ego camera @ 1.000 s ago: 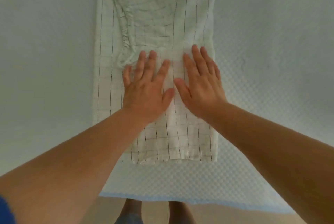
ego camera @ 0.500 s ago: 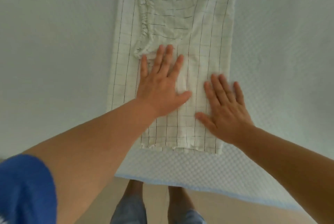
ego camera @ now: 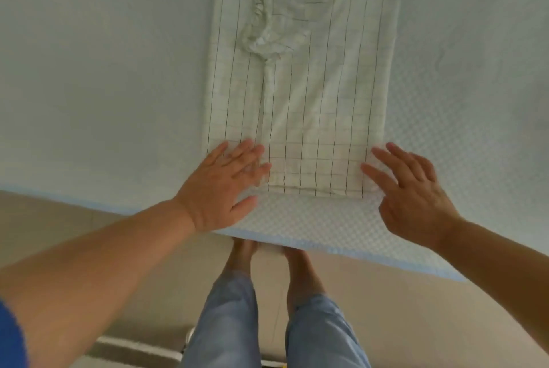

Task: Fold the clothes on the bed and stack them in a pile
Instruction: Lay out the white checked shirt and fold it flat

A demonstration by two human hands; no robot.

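Note:
A white garment (ego camera: 303, 91) with thin dark grid lines lies folded into a long strip on the bed, running away from me, its hem near the bed's front edge. A gathered seam bunches in its upper middle. My left hand (ego camera: 221, 186) lies flat with straight fingers on the hem's left corner. Over the hem's right corner is my right hand (ego camera: 408, 189), fingers spread and slightly bent, their tips at the cloth's edge.
The bed (ego camera: 104, 85) has a pale textured cover with a light blue border along its front edge (ego camera: 326, 248). Below it are a beige floor, my legs in blue jeans (ego camera: 237, 323) and my bare feet.
Both hands slid down the garment toward me, from its middle to the hem, and spread apart to the two corners. The view tilted down, showing the floor and my legs.

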